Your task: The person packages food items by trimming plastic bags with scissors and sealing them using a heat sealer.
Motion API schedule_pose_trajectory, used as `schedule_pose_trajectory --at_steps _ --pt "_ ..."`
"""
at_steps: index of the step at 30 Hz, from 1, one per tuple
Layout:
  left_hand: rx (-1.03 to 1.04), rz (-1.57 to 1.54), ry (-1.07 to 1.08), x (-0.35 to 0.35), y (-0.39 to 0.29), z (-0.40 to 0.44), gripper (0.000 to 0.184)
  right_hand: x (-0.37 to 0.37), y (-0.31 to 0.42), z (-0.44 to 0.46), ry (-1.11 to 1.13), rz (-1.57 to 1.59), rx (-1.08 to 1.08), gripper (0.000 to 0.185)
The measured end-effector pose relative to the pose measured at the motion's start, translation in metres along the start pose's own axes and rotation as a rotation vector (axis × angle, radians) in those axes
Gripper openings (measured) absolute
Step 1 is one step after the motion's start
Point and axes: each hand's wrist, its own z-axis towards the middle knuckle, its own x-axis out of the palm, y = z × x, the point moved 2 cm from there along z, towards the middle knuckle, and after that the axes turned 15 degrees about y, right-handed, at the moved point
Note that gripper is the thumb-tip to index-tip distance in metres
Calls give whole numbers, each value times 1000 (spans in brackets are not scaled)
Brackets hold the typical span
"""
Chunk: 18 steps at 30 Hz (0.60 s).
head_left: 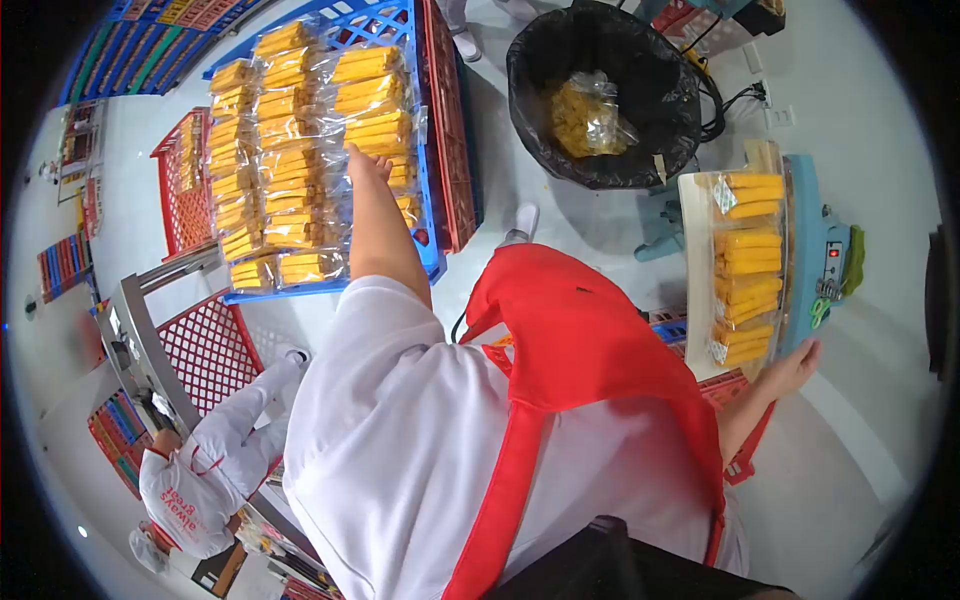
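My left hand [369, 165] reaches over the blue crate [432, 200], its fingers apart against the clear bags of yellow sticks [368, 98]. These bags lie in rows, and my forearm hides part of them. On the other side, my right hand [790, 370] is beside the near end of a light blue machine [805, 250], fingers stretched out and holding nothing I can see. Several packs of yellow sticks [748, 262] lie in a line on the machine's pale shelf [700, 260]. Green-handled scissors [819, 312] are on the machine's side.
A bin lined with a black bag [530, 110] holds yellow scraps and clear plastic. Red crates [455, 150] stand under the blue one. Another red crate [210, 350] is at the left, near a co-worker in white [205, 490]. Cables [715, 110] hang by the wall.
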Motion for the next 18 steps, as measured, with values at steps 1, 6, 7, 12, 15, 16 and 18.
schedule_pose_trajectory --at_steps 1,6,7,12,15,16,18 --pt "-14 1 2 1 1 13 63 12 13 1 -5 -13 -4 38" --pt "53 298 172 -3 10 66 59 59 43 -10 332 -36 -19 34" --pt "88 278 197 -9 14 70 55 62 40 -11 337 -42 -24 34" --pt "286 196 241 -29 7 8 33 85 41 -10 510 53 -150 29" --pt "406 249 296 -47 -2 -50 29 100 55 -19 616 98 -125 30" --pt "424 234 436 -46 -7 -72 28 104 65 -20 613 110 -130 30" --pt "457 219 590 -31 -14 -113 28 119 88 -22 815 202 -33 31"
